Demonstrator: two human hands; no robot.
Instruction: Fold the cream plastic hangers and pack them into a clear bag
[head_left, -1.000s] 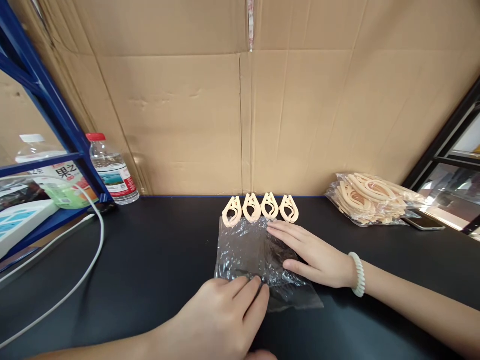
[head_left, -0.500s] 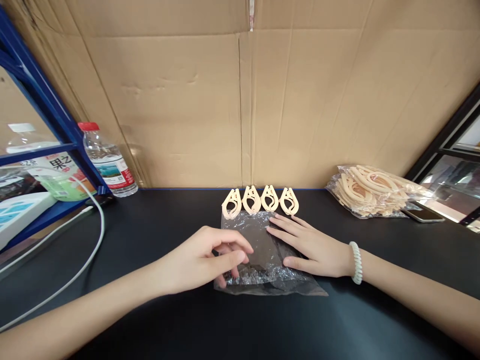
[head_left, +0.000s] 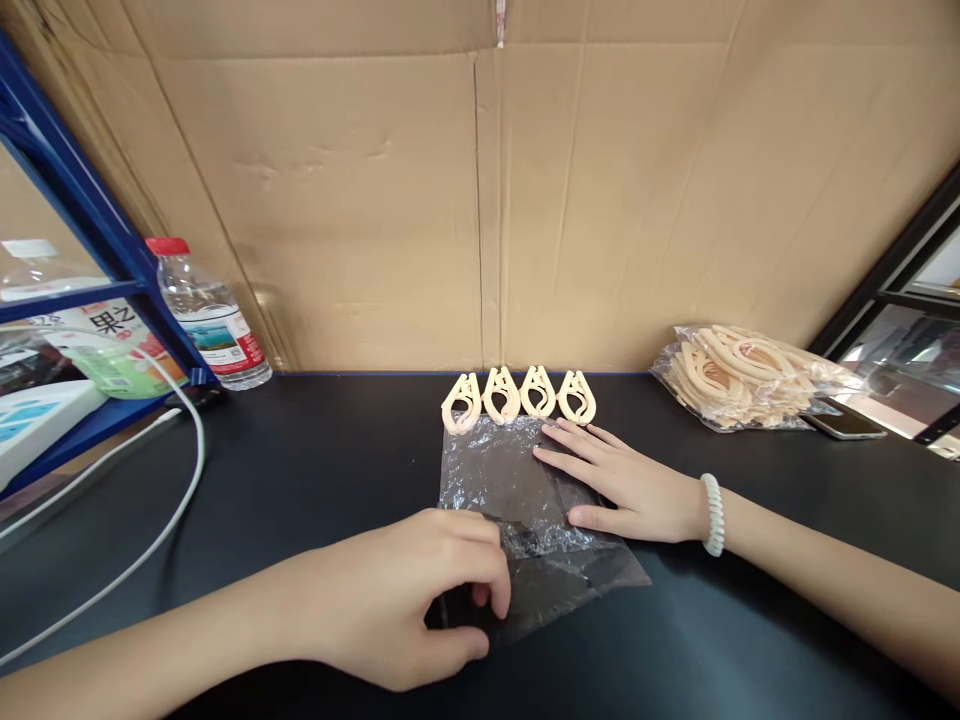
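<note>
A clear plastic bag (head_left: 499, 480) lies flat on the black table, its near edge uneven. My right hand (head_left: 626, 483) rests palm down on the bag's right side, fingers spread, with a pale coiled band at the wrist. Over the bag's near left corner is my left hand (head_left: 431, 590), fingers curved and the thumb apart from them; nothing shows held between them. Several cream folded plastic pieces (head_left: 501, 396) stand side by side in a row at the bag's far edge.
Packed cream pieces in clear plastic (head_left: 739, 375) lie at the back right beside a phone (head_left: 847, 420). A red-capped bottle (head_left: 214, 325), blue shelf (head_left: 120, 270) and white cable (head_left: 191, 480) are at the left. A cardboard wall (head_left: 360, 220) stands behind.
My left hand has moved toward me and turned palm down over the bag's near corner. The bag's near part looks more spread out. My right hand stays on the bag.
</note>
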